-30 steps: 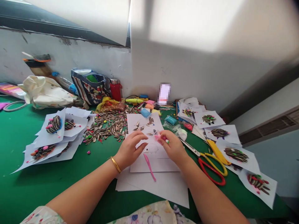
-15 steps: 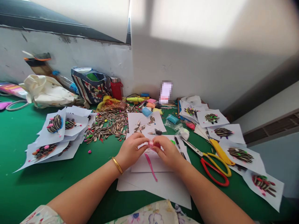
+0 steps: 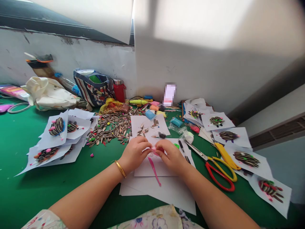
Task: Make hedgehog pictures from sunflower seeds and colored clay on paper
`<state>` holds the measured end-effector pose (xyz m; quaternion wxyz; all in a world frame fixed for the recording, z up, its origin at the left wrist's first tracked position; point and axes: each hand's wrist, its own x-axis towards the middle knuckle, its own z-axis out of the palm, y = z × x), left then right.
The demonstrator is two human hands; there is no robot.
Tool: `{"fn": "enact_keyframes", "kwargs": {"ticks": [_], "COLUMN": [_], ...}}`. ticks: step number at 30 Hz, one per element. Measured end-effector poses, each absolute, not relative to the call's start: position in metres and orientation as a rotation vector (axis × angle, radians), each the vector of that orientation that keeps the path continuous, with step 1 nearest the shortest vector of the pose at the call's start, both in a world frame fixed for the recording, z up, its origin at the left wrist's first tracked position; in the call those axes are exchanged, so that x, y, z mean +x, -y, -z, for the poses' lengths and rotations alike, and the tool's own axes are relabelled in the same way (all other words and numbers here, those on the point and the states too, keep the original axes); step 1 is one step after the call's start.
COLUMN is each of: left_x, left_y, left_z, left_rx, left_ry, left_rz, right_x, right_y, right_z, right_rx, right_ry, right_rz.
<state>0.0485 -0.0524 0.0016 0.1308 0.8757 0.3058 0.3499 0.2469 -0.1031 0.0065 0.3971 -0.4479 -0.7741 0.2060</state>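
Note:
Between both hands is a small pink clay packet (image 3: 154, 149), its clear wrapping partly hidden by the fingers. My left hand (image 3: 136, 152) pinches its left side with thumb and forefinger. On the other side my right hand (image 3: 170, 156) has its fingers closed on the packet too. Just below them a long strip of pink clay (image 3: 154, 171) lies on white paper (image 3: 171, 189). A dab of green clay (image 3: 176, 145) and a black pen (image 3: 181, 147) are right of my right hand.
Scissors (image 3: 220, 171) with red and yellow handles lie at the right. Sunflower seeds (image 3: 111, 125) are heaped at the back left. Papers bearing seed figures spread on the left (image 3: 56, 128) and right (image 3: 246, 158). A red bottle (image 3: 119, 91) stands by the wall.
My fingers have shifted slightly on the pink clay packet, and less of its deep pink shows beside my right hand. Both hands stay in the same place.

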Motion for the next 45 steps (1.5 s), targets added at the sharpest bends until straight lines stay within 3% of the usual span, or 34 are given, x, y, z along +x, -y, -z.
{"fn": "enact_keyframes", "kwargs": {"ticks": [45], "left_x": [0.0463], "left_y": [0.0536], "left_z": [-0.0073], "left_rx": [2.469], "left_ry": [-0.959], "left_rz": [-0.969], "right_x": [0.2500], "right_y": [0.1021], "right_z": [-0.0058], "right_rx": [-1.167], "right_ry": [1.931], "right_rz": [-0.517]}}
